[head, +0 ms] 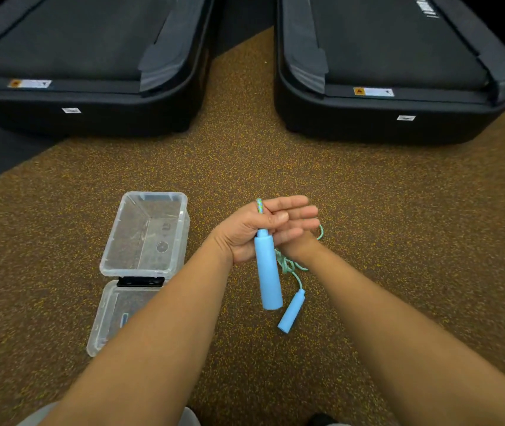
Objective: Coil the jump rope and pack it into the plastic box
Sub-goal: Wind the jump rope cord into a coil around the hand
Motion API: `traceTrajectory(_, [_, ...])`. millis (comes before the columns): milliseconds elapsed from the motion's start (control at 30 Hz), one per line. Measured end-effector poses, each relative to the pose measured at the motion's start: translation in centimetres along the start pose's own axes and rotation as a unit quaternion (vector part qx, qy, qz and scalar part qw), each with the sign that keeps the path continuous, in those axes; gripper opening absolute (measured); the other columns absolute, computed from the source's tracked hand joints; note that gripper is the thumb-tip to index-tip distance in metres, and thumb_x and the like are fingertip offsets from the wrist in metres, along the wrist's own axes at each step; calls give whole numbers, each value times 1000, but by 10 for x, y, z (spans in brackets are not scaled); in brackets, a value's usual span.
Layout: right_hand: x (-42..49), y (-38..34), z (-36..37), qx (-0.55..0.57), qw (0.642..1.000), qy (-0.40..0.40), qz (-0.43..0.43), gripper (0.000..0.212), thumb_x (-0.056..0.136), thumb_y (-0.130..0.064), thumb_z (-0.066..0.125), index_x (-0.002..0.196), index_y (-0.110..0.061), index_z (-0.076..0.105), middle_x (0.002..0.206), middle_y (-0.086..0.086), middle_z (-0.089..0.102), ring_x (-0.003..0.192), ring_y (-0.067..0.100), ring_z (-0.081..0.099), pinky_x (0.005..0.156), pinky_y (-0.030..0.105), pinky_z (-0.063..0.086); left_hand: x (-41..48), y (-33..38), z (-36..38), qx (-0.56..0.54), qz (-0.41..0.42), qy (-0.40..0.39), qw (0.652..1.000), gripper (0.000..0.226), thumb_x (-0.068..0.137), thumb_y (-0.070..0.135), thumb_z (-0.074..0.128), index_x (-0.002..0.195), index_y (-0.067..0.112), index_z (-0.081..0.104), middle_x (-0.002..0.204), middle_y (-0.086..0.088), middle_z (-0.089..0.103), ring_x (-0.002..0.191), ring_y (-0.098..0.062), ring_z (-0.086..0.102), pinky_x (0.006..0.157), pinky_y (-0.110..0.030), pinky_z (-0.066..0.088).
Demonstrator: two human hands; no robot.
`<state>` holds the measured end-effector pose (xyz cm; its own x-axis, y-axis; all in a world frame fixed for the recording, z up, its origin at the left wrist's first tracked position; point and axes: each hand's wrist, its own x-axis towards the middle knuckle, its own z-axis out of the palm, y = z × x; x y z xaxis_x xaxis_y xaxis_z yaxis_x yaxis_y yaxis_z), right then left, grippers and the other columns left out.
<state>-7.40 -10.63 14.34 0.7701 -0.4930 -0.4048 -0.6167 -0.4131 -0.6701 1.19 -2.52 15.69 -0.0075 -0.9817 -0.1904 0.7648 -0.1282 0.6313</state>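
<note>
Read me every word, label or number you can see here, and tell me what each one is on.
No text here is legible.
Left treadmill, left warning sticker: orange triangle, wording blurred.
Right treadmill, right warning sticker: same, blurred.
Left front label and right front label: too small.
White belt print on the right treadmill: blurred.
Moulded marks in the plastic box: unreadable.

No words or numbers can be read. Left treadmill [76,50]: left warning label [29,83] with orange symbol, print too small; left white sticker [71,110] illegible. Right treadmill [398,47]: right warning label [373,91] with orange triangle sign, right white sticker [405,118] and white rail print [426,7], all blurred. Plastic box [116,235]: embossed round mark [162,246] on the bottom, unreadable.
</note>
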Motion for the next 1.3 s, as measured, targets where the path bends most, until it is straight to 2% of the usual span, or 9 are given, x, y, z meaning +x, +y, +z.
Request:
traceTrajectory(100, [-2, -2, 1, 15, 996, 15, -92, 46, 96, -5, 44, 142, -4, 35, 142, 12, 43, 129, 18, 40, 100, 16, 28, 3, 0, -1, -9, 46, 27, 999, 45, 81, -13, 43, 124, -5, 51, 128, -23, 57, 123, -40, 51, 93, -32, 51])
traceTrajectory(233, [8, 8, 8, 60, 993, 39, -92, 31, 86, -19, 51, 112, -5, 63, 107, 16, 68, 92, 21, 62, 76, 34, 53, 5, 10, 0, 44, 65, 89, 993, 69, 64, -18, 44, 131, -1, 47, 138, -21, 48, 129, -34, 46, 102, -32, 43])
traceTrajectory(367, [7, 5, 3, 44, 997, 9, -68, 13, 92, -15, 52, 88, -9, 62, 83, 7, 63, 77, 15, 53, 57, 26, 40, 5, 21, 4, 105, 64, 142, 982, 87, 54, -16, 37, 139, 4, 40, 144, -14, 45, 134, -26, 40, 110, -36, 34])
traceTrajectory(500, [3, 2, 1, 83, 993, -29, -80, 20, 96, -14, 49, 106, -12, 66, 74, -5, 59, 66, 7, 50, 64, 27, 41, 2, 29, 3, 130, 50, 148, 979, 96, 56, -20, 39, 145, 15, 32, 147, -8, 42, 135, -20, 39, 108, -31, 28])
traceTrajectory(633, [-2, -2, -4, 111, 989, -35, -93, 19, 95, -11, 50, 108, -9, 63, 77, -6, 59, 68, 3, 48, 68, 28, 41, 2, 28, 7, 69, 76, 116, 988, 112, 63, -24, 39, 144, 49, 16, 156, -1, 24, 135, -31, 38, 107, -40, 36])
traceTrajectory(733, [-7, -5, -8, 120, 986, -39, -105, 19, 92, 0, 50, 104, -15, 52, 75, -3, 54, 65, 1, 43, 54, 11, 39, 5, 23, 15, 46, 90, 70, 992, 116, 63, -23, 39, 140, 60, 12, 158, 0, 16, 129, -32, 44, 103, -41, 40])
traceTrajectory(933, [-11, -6, -14, 130, 985, -70, -94, 32, 91, 3, 49, 72, -23, 49, 63, -6, 48, 58, 3, 41, 51, 12, 36, 9, 26, 13, 69, 75, 53, 993, 105, 65, -21, 39, 148, 41, 17, 154, 2, 28, 136, -30, 37, 106, -39, 37])
traceTrajectory(1100, [-12, -6, -24, 145, 978, -119, -91, 33, 96, -2, 47, 72, -23, 57, 51, -11, 48, 45, -1, 41, 49, 17, 36, 5, 30, 5, 98, 56, 93, 989, 94, 64, -18, 43, 148, 19, 24, 150, -10, 37, 138, -27, 35, 107, -35, 35])
traceTrajectory(1300, [-17, -12, -42, 19, 987, -138, -77, 27, 95, -16, 54, 95, 9, 64, 60, -3, 54, 49, 2, 46, 48, 12, 37, 4, 31, -1, 146, 40, 86, 985, 80, 72, -12, 50, 145, 13, 30, 146, -14, 42, 135, -25, 40, 110, -36, 33])
